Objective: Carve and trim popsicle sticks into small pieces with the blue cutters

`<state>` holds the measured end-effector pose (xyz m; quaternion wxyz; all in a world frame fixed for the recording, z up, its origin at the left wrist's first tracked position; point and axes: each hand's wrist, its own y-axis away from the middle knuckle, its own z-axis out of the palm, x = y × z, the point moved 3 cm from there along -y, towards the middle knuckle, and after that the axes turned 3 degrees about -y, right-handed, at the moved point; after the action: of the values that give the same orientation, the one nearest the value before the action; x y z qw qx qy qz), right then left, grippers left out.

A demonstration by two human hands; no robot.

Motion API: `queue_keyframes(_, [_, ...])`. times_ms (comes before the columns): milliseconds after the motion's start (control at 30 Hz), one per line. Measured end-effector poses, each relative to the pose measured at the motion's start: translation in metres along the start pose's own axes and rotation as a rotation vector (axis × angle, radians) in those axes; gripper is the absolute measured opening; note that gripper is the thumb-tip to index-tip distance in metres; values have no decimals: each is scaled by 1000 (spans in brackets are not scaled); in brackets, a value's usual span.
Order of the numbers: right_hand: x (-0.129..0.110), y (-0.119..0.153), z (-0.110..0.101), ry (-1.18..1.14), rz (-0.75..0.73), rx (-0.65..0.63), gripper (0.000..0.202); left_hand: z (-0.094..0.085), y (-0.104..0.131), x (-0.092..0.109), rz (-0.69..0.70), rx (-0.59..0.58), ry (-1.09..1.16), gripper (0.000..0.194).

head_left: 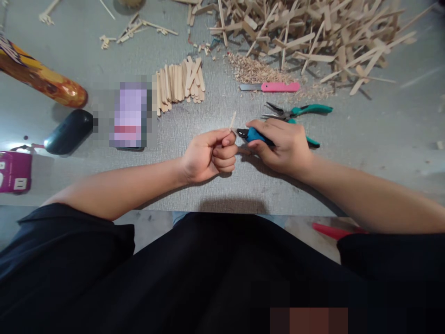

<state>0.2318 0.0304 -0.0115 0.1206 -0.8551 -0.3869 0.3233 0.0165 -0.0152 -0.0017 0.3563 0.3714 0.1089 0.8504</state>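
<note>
Between the thumb and forefinger of my left hand (213, 155) is a thin wooden stick (233, 119), its upper end pointing away from me. The other fingers of that hand are curled in. My right hand (283, 144) is wrapped round cutting pliers with blue handles (255, 135). Their dark jaws point left, close to the stick at my left fingertips; whether they touch it I cannot tell. Just beyond my right hand lie green-handled needle-nose pliers (311, 109), partly hidden by it. A pink-handled knife (280, 87) lies farther back.
Popsicle sticks (179, 83) lie in a row beside a blurred phone (130, 113). A big heap of sticks (313, 37) and shavings (255, 68) fill the back right. At left are a dark case (69, 132), an orange-brown cylinder (45, 74) and a purple box (15, 171).
</note>
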Motion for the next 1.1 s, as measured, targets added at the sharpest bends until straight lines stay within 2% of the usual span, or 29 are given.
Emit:
queue_keyframes(167, [-5, -1, -6, -71, 23, -56, 73, -4, -2, 1, 157, -31, -186, 43])
queue_keyframes(267, [-9, 0, -8, -115, 28, -77, 74, -4, -1, 3, 293, -107, -313, 43])
queue_keyframes(333, [-10, 1, -8, -137, 21, -87, 73, -3, 1, 5, 347, -117, -384, 44])
queue_keyframes(467, [-10, 2, -7, -178, -30, -86, 66, -1, 5, 7, 373, 0, -493, 49])
queue_keyframes(633, [-11, 3, -7, -176, -47, -79, 64, 1, 5, 6, 400, 18, -546, 53])
queue_keyframes(733, [-11, 3, -5, -153, -22, -79, 69, 1, 4, 5, 408, 56, -533, 54])
queue_keyframes(900, [-5, 3, -2, -104, -18, 4, 70, 2, 3, 3, 428, 97, -448, 47])
queue_keyframes(1100, [-1, 1, -1, -73, -3, 9, 74, 1, 3, 2, 357, 176, -406, 45])
